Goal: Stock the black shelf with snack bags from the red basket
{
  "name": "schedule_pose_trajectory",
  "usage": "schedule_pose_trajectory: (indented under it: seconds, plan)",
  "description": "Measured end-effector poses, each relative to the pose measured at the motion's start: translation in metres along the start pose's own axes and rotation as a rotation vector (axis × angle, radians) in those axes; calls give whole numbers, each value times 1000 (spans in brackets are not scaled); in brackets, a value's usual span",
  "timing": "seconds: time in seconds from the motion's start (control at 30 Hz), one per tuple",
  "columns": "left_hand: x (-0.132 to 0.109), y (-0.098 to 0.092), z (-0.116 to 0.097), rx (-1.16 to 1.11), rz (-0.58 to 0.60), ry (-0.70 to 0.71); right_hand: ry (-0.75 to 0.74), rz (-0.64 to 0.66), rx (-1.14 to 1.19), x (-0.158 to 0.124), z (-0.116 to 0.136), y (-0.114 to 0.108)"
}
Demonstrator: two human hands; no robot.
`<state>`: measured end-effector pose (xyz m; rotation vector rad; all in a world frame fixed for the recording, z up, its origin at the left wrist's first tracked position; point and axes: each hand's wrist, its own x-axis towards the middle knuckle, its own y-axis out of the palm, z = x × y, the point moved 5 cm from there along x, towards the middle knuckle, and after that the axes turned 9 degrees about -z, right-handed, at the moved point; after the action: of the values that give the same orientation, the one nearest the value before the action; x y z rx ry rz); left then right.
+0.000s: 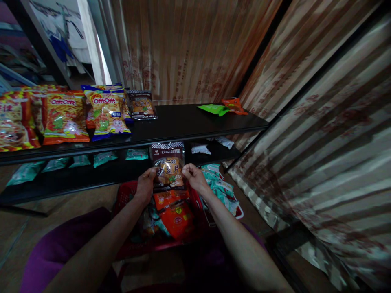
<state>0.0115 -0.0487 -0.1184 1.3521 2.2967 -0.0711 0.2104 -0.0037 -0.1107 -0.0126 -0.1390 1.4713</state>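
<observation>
Between my two hands a brown bag of potato chips [168, 162] is held upright, its printed front towards me. My left hand [146, 183] pinches its left edge, and my right hand [194, 177] pinches the right edge. Right below the bag is a red basket [125, 199] with orange snack packets [177, 217] and some teal-and-clear packs inside. A similar brown bag [142, 105] stands on the black upper shelf [186, 122], beside a blue-and-yellow snack bag [106, 110].
Orange snack bags [64, 118] line the shelf's left part. A green packet [214, 109] and an orange packet [234, 106] lie at its right. Teal packs [105, 158] rest on the lower shelf [91, 179]. More teal packs [221, 189] fill a container on the right. A striped curtain [320, 142] hangs alongside.
</observation>
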Motion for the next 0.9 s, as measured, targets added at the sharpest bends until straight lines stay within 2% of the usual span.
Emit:
schedule_pose_trajectory:
  seconds: [0.1,0.2,0.33,0.47,0.57,0.67,0.9]
  plan:
    - [-1,3,-4,-10,12,51,-28,-9,0,2,6,-3]
    - [-2,6,-7,-32,21,93,52,-24,82,2,6,-3]
    - [1,7,-7,-53,-14,74,175,-88,201,-3,1,-4]
    - [5,6,-8,-29,-46,88,333,-8,324,-12,-8,-2]
    - [5,6,-9,-29,-33,97,412,63,311,-18,-14,-2]
    - [3,7,-10,-12,-30,98,406,82,271,-19,-16,-2]
    - [0,10,-8,-13,-40,106,308,-16,317,-15,-17,-3]
